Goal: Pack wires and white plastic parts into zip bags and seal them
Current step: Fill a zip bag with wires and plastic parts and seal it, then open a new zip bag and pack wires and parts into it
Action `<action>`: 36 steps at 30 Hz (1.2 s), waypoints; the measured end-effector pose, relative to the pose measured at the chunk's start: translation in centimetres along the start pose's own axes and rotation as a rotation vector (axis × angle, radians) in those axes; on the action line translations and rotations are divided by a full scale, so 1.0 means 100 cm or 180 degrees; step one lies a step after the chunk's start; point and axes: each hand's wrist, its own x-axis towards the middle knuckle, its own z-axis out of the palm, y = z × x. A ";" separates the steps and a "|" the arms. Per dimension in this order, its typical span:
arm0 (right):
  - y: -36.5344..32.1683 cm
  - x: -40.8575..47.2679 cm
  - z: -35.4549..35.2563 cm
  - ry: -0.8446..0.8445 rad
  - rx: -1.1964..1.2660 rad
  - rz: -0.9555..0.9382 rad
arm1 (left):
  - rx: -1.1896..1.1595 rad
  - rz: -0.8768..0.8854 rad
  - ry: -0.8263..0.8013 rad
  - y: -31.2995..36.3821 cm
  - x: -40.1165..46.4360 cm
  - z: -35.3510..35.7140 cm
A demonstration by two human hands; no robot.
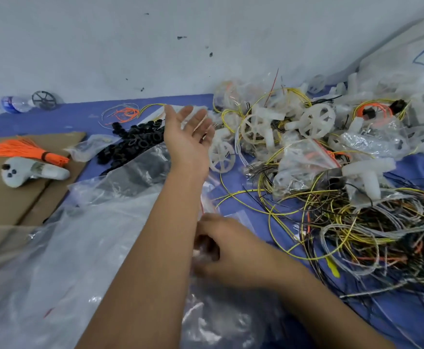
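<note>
My left hand (pixel 189 132) is stretched forward with straight fingers and holds nothing; it hovers beside a white plastic wheel (pixel 221 155). Near me, my right hand (pixel 227 245) curls its fingers around a clear zip bag (pixel 205 212) with a red seal strip. A heap of white plastic parts (pixel 316 119) and filled zip bags (pixel 306 159) lies at the right. A tangle of yellow, black and grey wires (pixel 356 230) spreads over the blue table at the lower right.
A pile of black rings (pixel 133 139) lies left of my left hand. An orange wire bundle (pixel 27 152) and a white controller (pixel 29 171) rest on cardboard (pixel 4 202). Large clear plastic sheets (pixel 67 260) cover the near left. A water bottle (pixel 14 104) lies by the wall.
</note>
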 end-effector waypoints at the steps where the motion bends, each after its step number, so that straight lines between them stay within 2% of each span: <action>1: 0.000 -0.001 0.003 -0.0085 -0.0243 -0.0079 | 0.0027 0.0022 -0.0034 0.004 -0.003 0.002; 4: -0.003 0.000 0.014 -0.0086 -0.0713 -0.0139 | 0.0201 0.0087 -0.0160 0.017 -0.009 0.005; 6: -0.001 -0.001 0.016 0.0018 -0.0490 -0.0131 | 0.0408 0.0135 -0.0222 0.024 -0.014 0.004; 9: 0.005 -0.002 0.011 0.0681 0.0182 0.0101 | 0.0684 0.0181 -0.0273 0.023 -0.025 -0.004; 12: 0.007 -0.002 0.008 0.1249 -0.0447 0.0378 | 0.0852 0.0281 -0.0260 0.010 -0.038 -0.015; 14: 0.010 -0.004 0.006 0.1218 -0.0871 0.0469 | 0.1030 0.0403 -0.0224 0.000 -0.045 -0.025; 17: 0.020 -0.007 0.000 0.1097 -0.0903 0.0483 | 0.1304 0.0551 -0.0200 -0.011 -0.051 -0.038; 20: 0.028 -0.006 -0.007 0.1901 -0.0703 0.0186 | 0.1779 0.0578 -0.0086 -0.023 -0.055 -0.048; 22: 0.028 -0.003 -0.010 0.2558 -0.0169 0.0080 | 0.2014 0.0528 -0.0024 -0.034 -0.058 -0.055; 23: 0.026 -0.002 -0.012 0.2696 0.0233 0.0183 | 0.2115 0.0474 0.0031 -0.039 -0.059 -0.059; 25: 0.026 0.000 -0.019 0.2620 0.1373 0.0663 | 0.2283 0.0326 0.0113 -0.044 -0.061 -0.066; 27: 0.032 0.001 -0.025 0.2321 0.2345 0.1180 | 0.2331 0.0207 0.0039 -0.045 -0.063 -0.071; 30: 0.039 -0.002 -0.029 0.2037 0.2219 0.1378 | 0.2372 0.0163 -0.0276 -0.044 -0.069 -0.075; 33: 0.040 -0.005 -0.027 0.1439 0.2595 0.1392 | 0.2416 0.0080 -0.0532 -0.040 -0.070 -0.074; 36: 0.041 -0.006 -0.029 0.1285 0.2362 0.1480 | 0.2354 0.0109 -0.0762 -0.038 -0.069 -0.068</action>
